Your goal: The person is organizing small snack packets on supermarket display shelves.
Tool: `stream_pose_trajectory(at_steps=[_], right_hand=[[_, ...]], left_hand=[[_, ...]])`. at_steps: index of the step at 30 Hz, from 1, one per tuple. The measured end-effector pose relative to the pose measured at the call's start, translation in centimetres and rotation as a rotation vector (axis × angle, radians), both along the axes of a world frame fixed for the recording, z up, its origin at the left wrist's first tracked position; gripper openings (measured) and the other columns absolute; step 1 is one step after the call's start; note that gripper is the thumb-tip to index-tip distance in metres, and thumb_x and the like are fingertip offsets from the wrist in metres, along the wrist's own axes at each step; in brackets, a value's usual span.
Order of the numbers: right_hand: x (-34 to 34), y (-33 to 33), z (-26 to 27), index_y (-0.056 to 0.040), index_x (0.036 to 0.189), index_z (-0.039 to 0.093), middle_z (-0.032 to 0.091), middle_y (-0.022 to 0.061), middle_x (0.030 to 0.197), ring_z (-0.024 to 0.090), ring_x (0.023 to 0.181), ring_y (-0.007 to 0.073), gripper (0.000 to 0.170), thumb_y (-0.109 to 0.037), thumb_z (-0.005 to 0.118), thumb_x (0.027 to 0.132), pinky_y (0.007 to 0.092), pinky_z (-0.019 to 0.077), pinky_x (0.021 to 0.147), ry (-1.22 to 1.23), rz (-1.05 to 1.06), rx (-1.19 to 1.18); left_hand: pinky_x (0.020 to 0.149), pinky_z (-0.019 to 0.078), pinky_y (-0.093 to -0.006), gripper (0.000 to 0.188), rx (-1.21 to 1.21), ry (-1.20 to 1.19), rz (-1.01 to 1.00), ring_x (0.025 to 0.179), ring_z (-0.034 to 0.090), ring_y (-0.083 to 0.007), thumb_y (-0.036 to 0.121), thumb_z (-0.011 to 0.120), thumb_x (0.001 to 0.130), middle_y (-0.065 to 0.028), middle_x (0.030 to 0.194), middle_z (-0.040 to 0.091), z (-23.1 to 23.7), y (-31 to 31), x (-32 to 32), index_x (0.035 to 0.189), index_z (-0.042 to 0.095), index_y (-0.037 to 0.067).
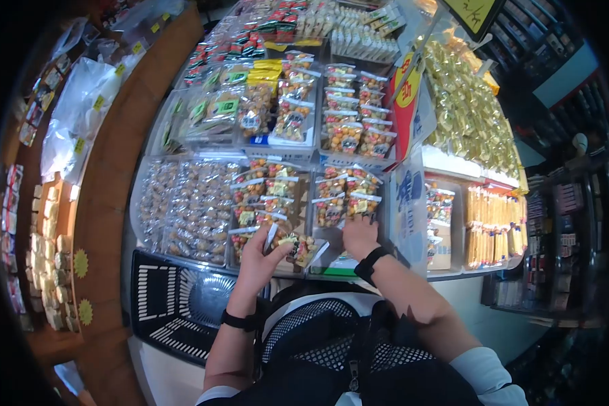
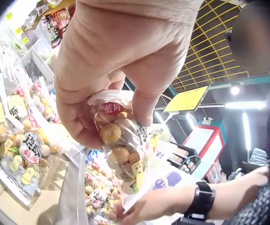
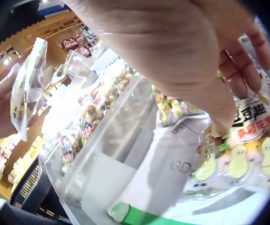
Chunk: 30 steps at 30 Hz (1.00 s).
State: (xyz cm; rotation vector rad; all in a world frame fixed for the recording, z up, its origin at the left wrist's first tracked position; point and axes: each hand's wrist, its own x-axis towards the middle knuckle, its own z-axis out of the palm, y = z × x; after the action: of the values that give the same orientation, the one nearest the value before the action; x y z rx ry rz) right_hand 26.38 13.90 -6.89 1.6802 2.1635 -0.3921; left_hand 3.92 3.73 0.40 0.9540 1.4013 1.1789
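In the head view my left hand (image 1: 254, 260) holds up a small clear bag of coated peanuts (image 1: 298, 249) over the front bins. The left wrist view shows thumb and fingers pinching the top of this peanut bag (image 2: 118, 152), with round tan pieces and a cartoon peanut print showing. My right hand (image 1: 361, 237) reaches into the bin to the right. Its thumb and spread fingers (image 3: 240, 86) are at another peanut bag (image 3: 238, 164) in the right wrist view, with a gap between thumb and fingertips. That bag lies near white paper in the bin.
Clear plastic bins with more peanut bags (image 1: 331, 210) cover the sloped display. Walnut-like wrapped pieces (image 1: 199, 210) fill the left bins. A black basket (image 1: 159, 291) stands at front left. A clear upright panel (image 1: 406, 203) borders the right bin, with gold-wrapped snacks (image 1: 463, 101) beyond.
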Motion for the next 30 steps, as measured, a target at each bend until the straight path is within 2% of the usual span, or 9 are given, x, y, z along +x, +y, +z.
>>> stream_pose_trajectory(at_steps=[6, 9, 11, 14, 17, 20, 22, 25, 30], right_hand=[[0.2, -1.2, -1.2, -0.0059, 0.117, 0.063, 0.059, 0.0181, 0.122, 0.052, 0.117, 0.0346, 0.033, -0.015, 0.046, 0.091, 0.0554, 0.0348, 0.096, 0.126, 0.092, -0.076], [0.1, -1.9, -2.5, -0.0032, 0.122, 0.060, 0.060, 0.0186, 0.120, 0.053, 0.115, 0.0362, 0.036, -0.015, 0.046, 0.091, 0.0573, 0.0336, 0.095, 0.071, 0.160, -0.048], [0.2, -2.1, -2.5, -0.0017, 0.123, 0.058, 0.061, 0.0180, 0.119, 0.054, 0.112, 0.0366, 0.037, -0.015, 0.046, 0.091, 0.0602, 0.0326, 0.092, 0.019, 0.193, 0.045], [-0.6, -2.3, -0.8, -0.0036, 0.122, 0.058, 0.060, 0.0177, 0.120, 0.056, 0.109, 0.0362, 0.036, -0.016, 0.051, 0.089, 0.0578, 0.0449, 0.078, 0.123, 0.143, 0.003], [-1.2, -2.9, 1.4, -0.0031, 0.118, 0.059, 0.059, 0.0190, 0.122, 0.057, 0.110, 0.0359, 0.032, -0.014, 0.052, 0.088, 0.0536, 0.0509, 0.074, 0.121, 0.280, -0.076], [-1.6, -3.2, 1.9, -0.0016, 0.110, 0.061, 0.065, 0.0188, 0.114, 0.066, 0.101, 0.0359, 0.027, -0.013, 0.051, 0.089, 0.0492, 0.0533, 0.077, 0.165, 0.300, -0.088], [-1.9, -3.3, 1.6, -0.0025, 0.110, 0.059, 0.071, 0.0178, 0.097, 0.069, 0.094, 0.0342, 0.025, -0.011, 0.050, 0.088, 0.0480, 0.0530, 0.077, 0.179, 0.302, -0.088], [-2.0, -3.8, 2.5, -0.0016, 0.110, 0.056, 0.070, 0.0188, 0.098, 0.069, 0.093, 0.0354, 0.026, -0.009, 0.054, 0.085, 0.0480, 0.0535, 0.075, 0.145, 0.340, -0.071], [-2.1, -2.4, 3.7, -0.0044, 0.115, 0.051, 0.070, 0.0146, 0.092, 0.068, 0.090, 0.0349, 0.051, -0.018, 0.075, 0.073, 0.0457, 0.0532, 0.075, 0.054, 0.296, -0.065]], left_hand=[[0.072, 0.0481, -0.0220, 0.030, -0.038, -0.036, 0.238, 0.080, 0.059, -0.0070, 0.010, 0.070, 0.089, -0.0011, 0.095, 0.065, 1.8, -5.0, 0.2, 0.115, 0.061, -0.001], [0.080, 0.0510, -0.0257, 0.026, -0.014, -0.062, 0.489, 0.093, 0.063, -0.0105, 0.009, 0.061, 0.094, -0.0044, 0.105, 0.065, 1.8, -9.0, -0.9, 0.118, 0.059, 0.000], [0.075, 0.0517, -0.0239, 0.025, 0.063, -0.120, 0.642, 0.086, 0.063, -0.0094, 0.012, 0.061, 0.095, -0.0051, 0.101, 0.066, 1.5, -11.9, -2.1, 0.116, 0.059, 0.000], [0.074, 0.0542, -0.0248, 0.024, -0.021, -0.073, 0.803, 0.086, 0.065, -0.0115, 0.013, 0.060, 0.096, -0.0049, 0.101, 0.065, 1.0, -16.2, -3.7, 0.116, 0.058, 0.001], [0.068, 0.0552, -0.0260, 0.026, -0.090, -0.016, 0.909, 0.081, 0.066, -0.0123, 0.016, 0.062, 0.094, -0.0056, 0.097, 0.065, -4.3, -20.3, -6.9, 0.115, 0.058, 0.002], [0.057, 0.0556, -0.0308, 0.029, -0.408, 0.002, 0.906, 0.071, 0.066, -0.0162, 0.020, 0.066, 0.091, -0.0071, 0.091, 0.066, -8.4, -21.9, -9.3, 0.113, 0.058, 0.005], [0.061, 0.0575, -0.0367, 0.028, -0.571, -0.006, 0.926, 0.073, 0.067, -0.0213, 0.019, 0.064, 0.091, -0.0091, 0.094, 0.066, -11.7, -21.9, -11.1, 0.114, 0.057, 0.005], [0.069, 0.0589, -0.0469, 0.036, -0.660, -0.242, 1.008, 0.097, 0.065, -0.0308, 0.019, 0.062, 0.093, -0.0152, 0.110, 0.059, -16.9, -22.3, -13.4, 0.123, 0.049, 0.006], [0.071, 0.0591, -0.0484, 0.032, -0.668, -0.439, 1.371, 0.092, 0.066, -0.0301, 0.010, 0.064, 0.090, -0.0142, 0.103, 0.062, -22.8, -22.1, -13.4, 0.119, 0.052, 0.004]])
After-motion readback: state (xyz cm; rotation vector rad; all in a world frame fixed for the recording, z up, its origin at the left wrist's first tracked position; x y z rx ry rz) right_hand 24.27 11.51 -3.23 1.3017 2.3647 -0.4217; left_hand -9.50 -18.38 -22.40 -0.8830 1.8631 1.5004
